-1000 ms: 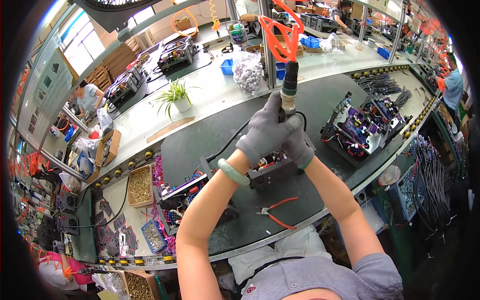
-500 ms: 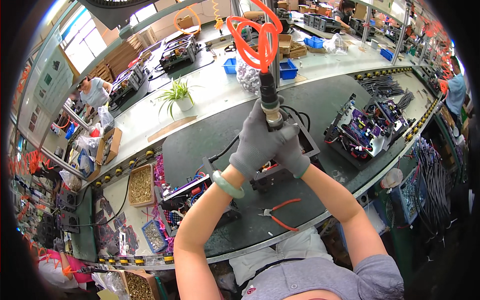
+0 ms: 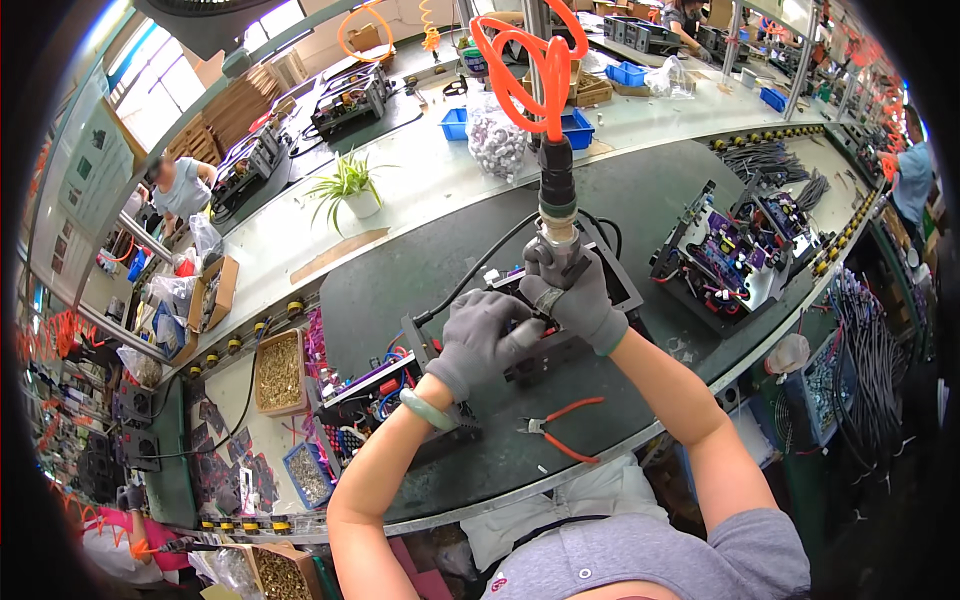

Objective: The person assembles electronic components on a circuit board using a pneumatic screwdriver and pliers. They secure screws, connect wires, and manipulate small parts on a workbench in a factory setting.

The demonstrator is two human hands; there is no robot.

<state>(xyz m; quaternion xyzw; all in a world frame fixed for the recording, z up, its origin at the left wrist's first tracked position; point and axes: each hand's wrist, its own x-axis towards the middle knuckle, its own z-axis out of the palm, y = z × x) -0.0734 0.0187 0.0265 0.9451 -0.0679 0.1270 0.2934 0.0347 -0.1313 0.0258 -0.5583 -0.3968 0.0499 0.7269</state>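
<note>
Chassis (image 3: 627,290), black and open, on the dark green tabletop (image 3: 400,260). Over it we hold a black-and-metal tool (image 3: 557,185) in our right hand (image 3: 588,302), the fingers wrapped around its lower end; an orange hose (image 3: 553,100) loops from its other end. Our left hand (image 3: 482,337) is at the chassis's left part, fingers bent; we cannot tell whether they grip anything. Nearer us than the chassis lie red-handled pliers (image 3: 539,426); to its right, another open unit (image 3: 728,250).

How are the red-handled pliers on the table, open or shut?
Open: the pliers lie with their red handles spread wide apart.
</note>
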